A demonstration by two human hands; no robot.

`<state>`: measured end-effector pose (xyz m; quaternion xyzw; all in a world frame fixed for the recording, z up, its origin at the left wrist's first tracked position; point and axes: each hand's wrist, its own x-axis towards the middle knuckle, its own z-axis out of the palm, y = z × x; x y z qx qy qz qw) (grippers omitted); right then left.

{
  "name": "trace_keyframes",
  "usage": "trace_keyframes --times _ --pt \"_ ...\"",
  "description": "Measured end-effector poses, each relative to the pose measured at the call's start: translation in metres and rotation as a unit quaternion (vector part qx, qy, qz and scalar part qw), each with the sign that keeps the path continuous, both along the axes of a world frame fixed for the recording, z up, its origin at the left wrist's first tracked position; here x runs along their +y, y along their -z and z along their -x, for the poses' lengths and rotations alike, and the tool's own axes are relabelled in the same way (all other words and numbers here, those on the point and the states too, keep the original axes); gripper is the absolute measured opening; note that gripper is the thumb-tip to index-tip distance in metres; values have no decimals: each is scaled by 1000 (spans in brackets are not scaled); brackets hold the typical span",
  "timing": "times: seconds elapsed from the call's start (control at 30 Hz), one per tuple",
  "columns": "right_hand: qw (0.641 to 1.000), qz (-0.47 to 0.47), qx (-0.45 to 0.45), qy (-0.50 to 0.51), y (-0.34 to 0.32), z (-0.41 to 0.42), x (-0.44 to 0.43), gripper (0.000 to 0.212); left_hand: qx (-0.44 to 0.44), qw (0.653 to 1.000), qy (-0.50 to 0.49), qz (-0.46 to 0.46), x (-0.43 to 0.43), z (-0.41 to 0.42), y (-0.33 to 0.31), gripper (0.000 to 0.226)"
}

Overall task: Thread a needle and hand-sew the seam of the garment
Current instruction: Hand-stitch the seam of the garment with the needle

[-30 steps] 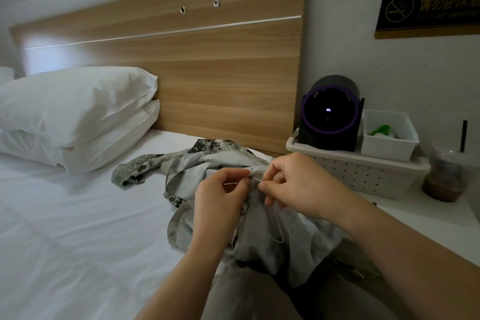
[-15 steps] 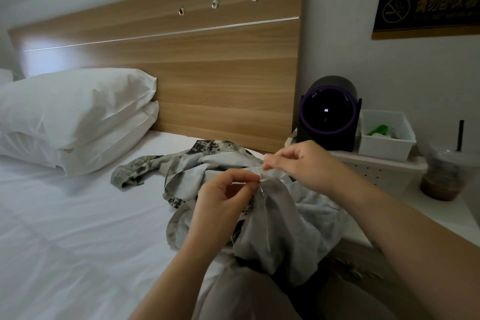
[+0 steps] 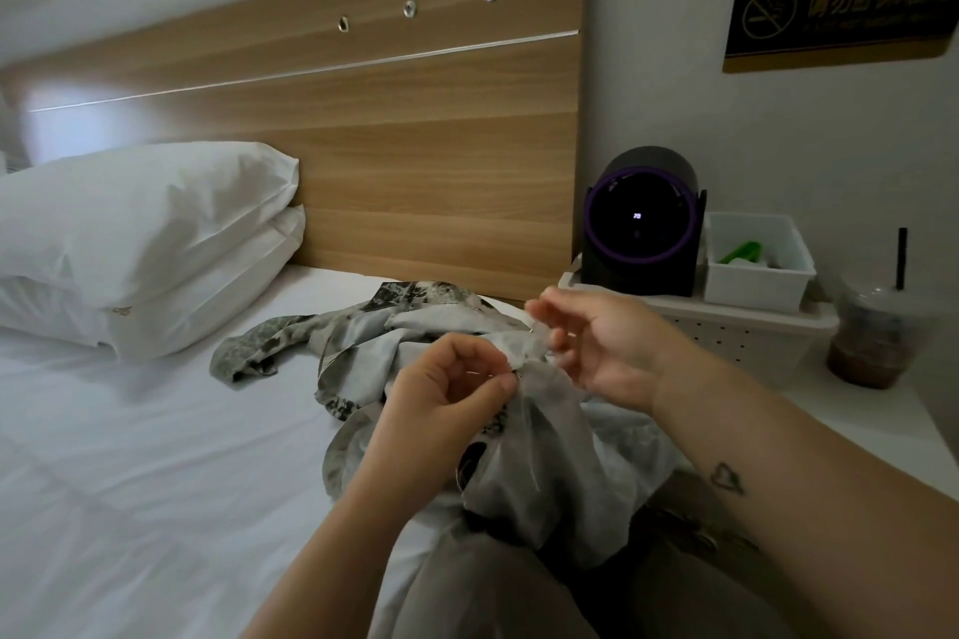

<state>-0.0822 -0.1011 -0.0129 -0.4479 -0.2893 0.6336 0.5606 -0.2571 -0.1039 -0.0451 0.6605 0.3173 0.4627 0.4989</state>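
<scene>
Garment (image 3: 551,436) in grip of left hand (image 3: 446,397)

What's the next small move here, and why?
Probably draw the right hand away to pull the stitch snug: its fingertips meet just above the fold of grey patterned fabric garment that the left hand pinches. The needle is too blurred to confirm.
</scene>
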Motion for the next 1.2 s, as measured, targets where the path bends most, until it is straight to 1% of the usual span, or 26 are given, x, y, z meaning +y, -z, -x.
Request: trace_keyframes --times 0.03,0.1,0.17,0.23,0.27,0.3,0.37,0.4,0.47,0.53,0.57,0.63,0.73,0.77,0.8,0.87,0.93,0.97,1.0,1.03,1.07,1.17,1.2 --pt "999 18 35 31 -1 -2 1 17 0 1000 10 6 0 0 -1 22" --pt "995 34 73 64 -3 -6 3 18 3 1000 23 21 -1 0 -1 21" --pt "991 20 100 81 -4 -8 3 18 4 999 28 35 0 0 -1 23" --pt "990 -6 97 100 -5 -8 4 16 2 999 27 47 1 0 -2 22" --pt "991 -18 76 112 -5 -9 4 14 0 998 27 54 1 0 -2 21" --pt "991 -28 34 128 -5 -10 5 13 -2 998 28 60 1 -1 -2 21" --pt "980 -51 -102 163 -1 -13 7 11 -5 997 32 70 1 0 -2 22" --pt "966 -69 -176 176 1 -14 8 10 -7 997 34 73 1 0 -2 22" --pt "919 -126 -318 194 7 -16 10 12 -7 996 39 75 0 0 -3 24" --pt "852 -194 -439 210 13 -17 12 13 -9 996 50 79 -1 1 -4 29" --pt "821 -224 -477 220 16 -18 14 12 -11 995 58 81 -2 1 -5 31" --pt "772 -278 -522 233 23 -20 16 11 -13 994 72 84 -2 1 -8 33" --pt "676 -339 -613 230 31 -24 21 9 -10 993 77 86 -3 2 -10 31" --pt "652 -348 -636 223 33 -25 23 8 -11 993 77 85 -3 1 -10 30" --pt "636 -352 -651 217 35 -27 25 8 -11 993 77 84 -3 2 -10 29" --pt "621 -353 -666 216 36 -28 27 8 -13 994 76 80 -3 2 -12 28" --pt "624 -341 -668 219 36 -29 29 8 -10 994 76 75 -3 3 -13 26" --pt "632 -333 -665 216 35 -29 30 8 -7 995 74 72 -3 3 -14 25" --pt "649 -326 -655 210 33 -27 29 8 -5 995 70 70 -3 3 -14 25" --pt "675 -320 -633 202 30 -24 28 8 -5 996 63 69 -3 3 -14 25" --pt "712 -315 -598 192 26 -20 26 9 -7 996 54 69 -2 3 -14 25" --pt "842 -285 -441 123 16 -2 10 12 -20 997 35 71 0 2 -13 23" --pt "872 -271 -397 85 16 4 4 12 -24 997 30 71 0 2 -12 21"
